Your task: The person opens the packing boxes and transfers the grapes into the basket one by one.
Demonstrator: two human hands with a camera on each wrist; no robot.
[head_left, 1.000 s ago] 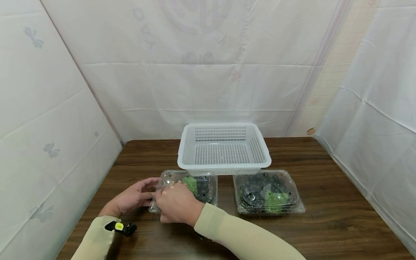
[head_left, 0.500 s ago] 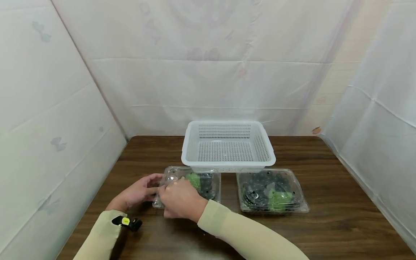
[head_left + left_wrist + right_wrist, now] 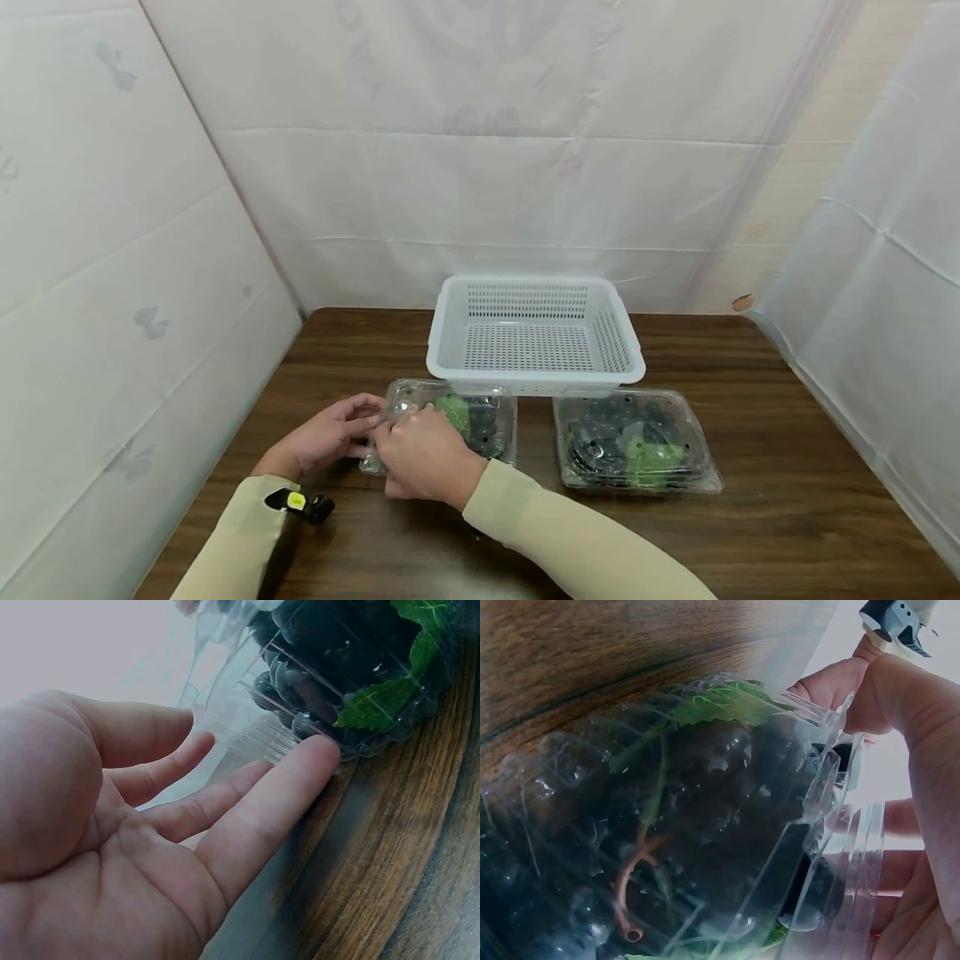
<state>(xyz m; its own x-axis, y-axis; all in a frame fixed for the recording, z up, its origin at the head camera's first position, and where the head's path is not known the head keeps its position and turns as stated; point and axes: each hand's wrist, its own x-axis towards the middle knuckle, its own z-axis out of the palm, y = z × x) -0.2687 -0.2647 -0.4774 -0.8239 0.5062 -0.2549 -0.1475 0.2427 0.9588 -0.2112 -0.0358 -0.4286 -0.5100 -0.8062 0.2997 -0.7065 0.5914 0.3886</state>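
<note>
A clear plastic box of dark grapes [image 3: 483,421], with green leaf [image 3: 455,414] inside, lies on the left of the table in the head view. My right hand [image 3: 426,454] reaches across its near left part and grips its edge with curled fingers. In the right wrist view, the thumb and fingers are at the plastic rim [image 3: 826,776], and a brown stem [image 3: 626,885] shows among the grapes. My left hand [image 3: 330,435] is at the box's left end, fingers extended and slightly bent. In the left wrist view, its fingertips [image 3: 319,754] are right at the ribbed side.
A second clear box of grapes [image 3: 633,437] stands to the right on the brown wooden table [image 3: 795,500]. Behind both boxes is a white slotted plastic basket [image 3: 536,379]. White sheeting [image 3: 525,200] encloses the table at the back and sides.
The head view has shifted a little, so everything appears slightly further right and higher. Both hands stay at the left box in nearly the same pose.
</note>
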